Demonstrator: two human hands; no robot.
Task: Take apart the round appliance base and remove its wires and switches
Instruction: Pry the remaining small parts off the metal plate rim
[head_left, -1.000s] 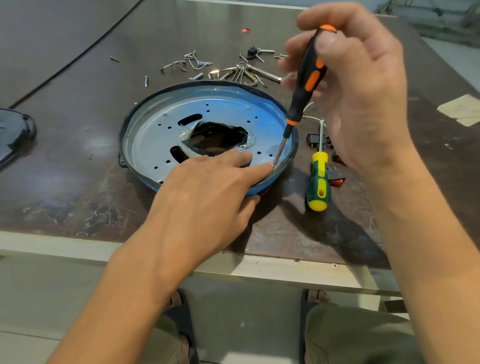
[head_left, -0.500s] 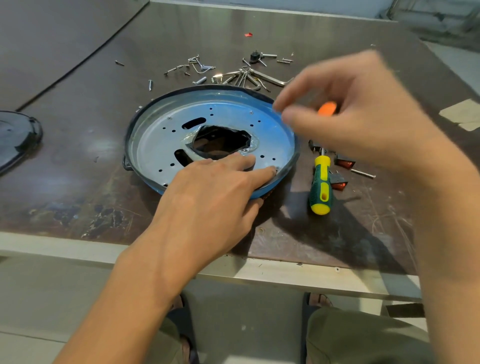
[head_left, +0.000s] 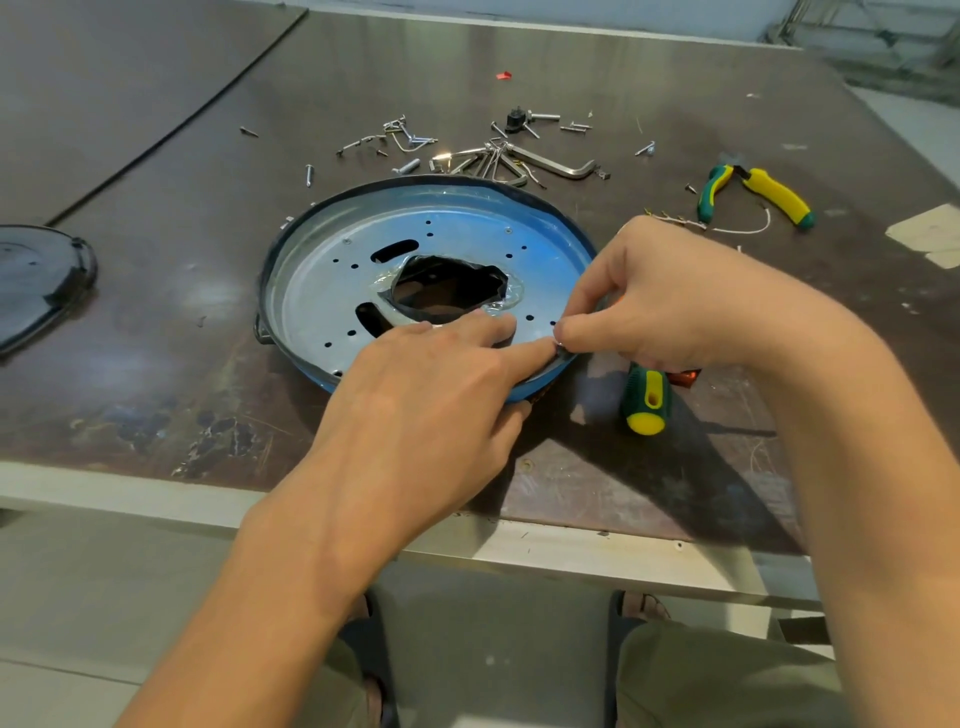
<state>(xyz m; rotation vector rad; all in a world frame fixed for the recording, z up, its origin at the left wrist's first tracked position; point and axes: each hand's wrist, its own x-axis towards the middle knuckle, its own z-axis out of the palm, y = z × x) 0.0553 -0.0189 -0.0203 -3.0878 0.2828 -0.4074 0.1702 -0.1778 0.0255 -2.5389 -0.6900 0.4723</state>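
Observation:
The round blue appliance base lies flat on the table, its metal plate up, with a ragged dark hole in the middle. My left hand rests on its near right part, fingers straight and pressing on the plate by the rim. My right hand reaches in from the right and pinches a small shiny screw between thumb and fingertip at the rim, right at my left fingertips. A bit of orange shows under my right hand. A red switch peeks out below my right wrist.
A green-yellow screwdriver lies just right of the base. Green-yellow pliers and a loose white wire lie further right. Loose screws and hex keys are scattered behind the base. A black cover sits far left.
My right hand held the orange-black screwdriver upright at the rim, then swung it down and away. It now pinches a small screw at that spot. My left hand stayed put.

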